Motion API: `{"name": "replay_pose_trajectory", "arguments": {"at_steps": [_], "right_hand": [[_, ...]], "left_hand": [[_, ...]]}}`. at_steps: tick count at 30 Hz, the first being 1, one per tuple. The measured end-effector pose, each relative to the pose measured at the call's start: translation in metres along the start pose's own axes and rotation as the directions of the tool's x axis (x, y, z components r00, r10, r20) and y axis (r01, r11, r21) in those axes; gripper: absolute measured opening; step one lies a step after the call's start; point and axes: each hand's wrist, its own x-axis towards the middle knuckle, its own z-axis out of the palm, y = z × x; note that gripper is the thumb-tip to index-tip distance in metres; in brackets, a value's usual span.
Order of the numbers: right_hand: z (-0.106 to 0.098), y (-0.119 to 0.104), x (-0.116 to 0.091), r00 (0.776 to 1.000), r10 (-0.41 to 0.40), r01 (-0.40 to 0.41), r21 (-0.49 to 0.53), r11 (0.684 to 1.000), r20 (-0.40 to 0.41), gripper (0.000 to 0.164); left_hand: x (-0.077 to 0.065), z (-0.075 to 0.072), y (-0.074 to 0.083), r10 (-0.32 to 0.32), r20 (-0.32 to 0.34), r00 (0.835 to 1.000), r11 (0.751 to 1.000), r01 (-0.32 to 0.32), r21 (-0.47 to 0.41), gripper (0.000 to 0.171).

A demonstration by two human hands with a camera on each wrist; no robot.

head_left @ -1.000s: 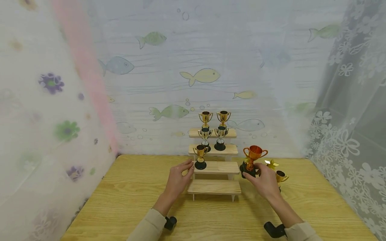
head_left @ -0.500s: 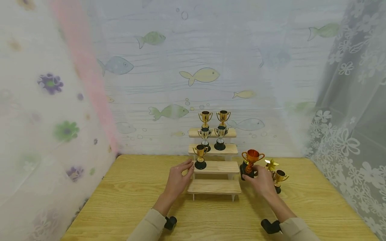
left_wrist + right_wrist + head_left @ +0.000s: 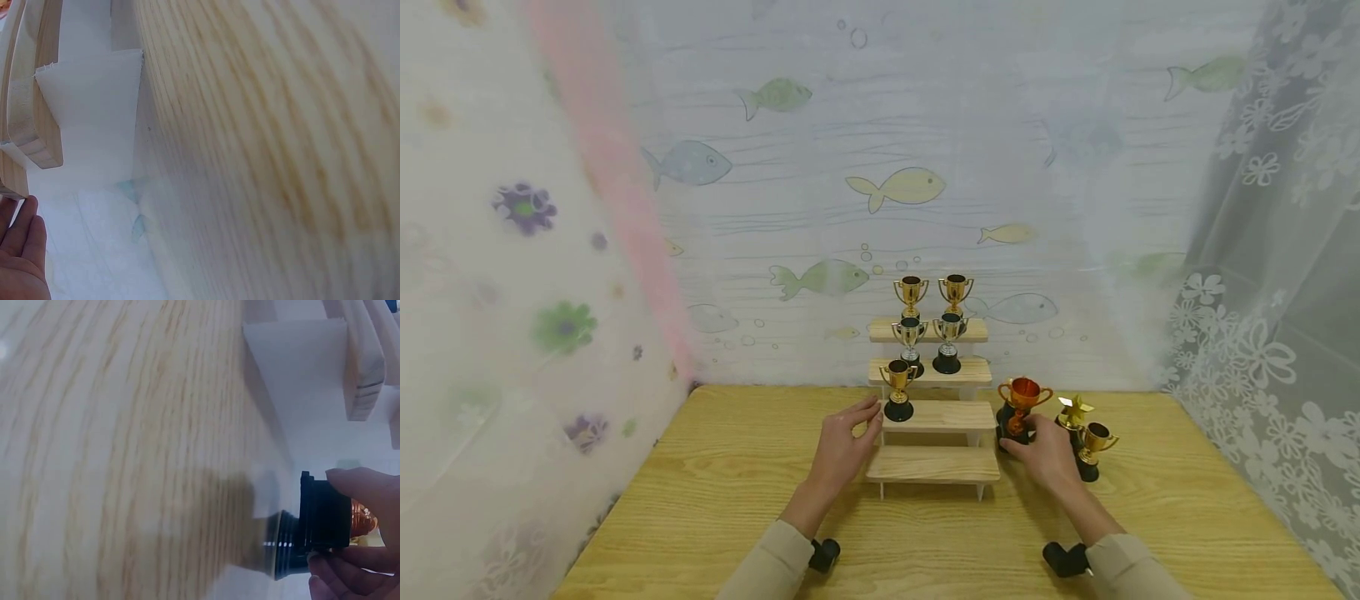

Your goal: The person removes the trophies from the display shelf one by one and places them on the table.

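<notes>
My right hand (image 3: 1047, 450) pinches the black square base (image 3: 328, 515) of an orange-bronze trophy cup (image 3: 1024, 395) between thumb and fingers, to the right of a stepped wooden stand (image 3: 932, 463). Just behind that cup a second trophy, mostly hidden, shows its round black base (image 3: 284, 545) in the right wrist view. My left hand (image 3: 844, 446) touches the left end of the stand's second step from the bottom with its fingertips; in the left wrist view its fingers (image 3: 25, 234) lie extended against the board edge. A small gold trophy cup (image 3: 898, 385) stands on that step's left end.
Two silver cups, the right one (image 3: 950, 337) included, and two gold cups, one of them (image 3: 956, 292) at right, occupy the steps above. Right of my right hand stand a gold star trophy (image 3: 1076, 412) and a gold cup (image 3: 1095, 442). A patterned curtain (image 3: 760, 208) hangs behind the table (image 3: 745, 450).
My right hand has moved slightly left and lower with the bronze trophy cup, uncovering more of the star trophy and gold cup beside it. My left hand has stayed in place.
</notes>
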Motion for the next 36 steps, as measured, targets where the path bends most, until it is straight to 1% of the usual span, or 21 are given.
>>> {"name": "replay_pose_trajectory", "arguments": {"at_steps": [8,16,24,36], "right_hand": [[0.006,0.006,0.004,1.000,0.005,-0.005,0.000,1.000,0.004,0.057],[0.011,0.012,0.007,1.000,0.014,-0.014,-0.023,1.000,0.012,0.056],[0.010,0.010,0.007,1.000,0.002,-0.001,-0.032,0.999,0.025,0.060],[0.011,0.012,0.004,1.000,-0.009,0.011,-0.056,0.998,0.027,0.064]], "left_hand": [[0.000,0.000,0.000,-0.007,0.009,1.000,1.000,0.007,-0.006,0.027],[0.000,0.000,-0.001,-0.008,0.010,1.000,1.000,0.008,-0.005,0.028],[0.000,-0.001,0.000,-0.015,0.006,1.000,1.000,0.015,-0.009,0.028],[-0.001,-0.001,0.000,-0.011,0.017,1.000,1.000,0.011,0.000,0.028]]}}
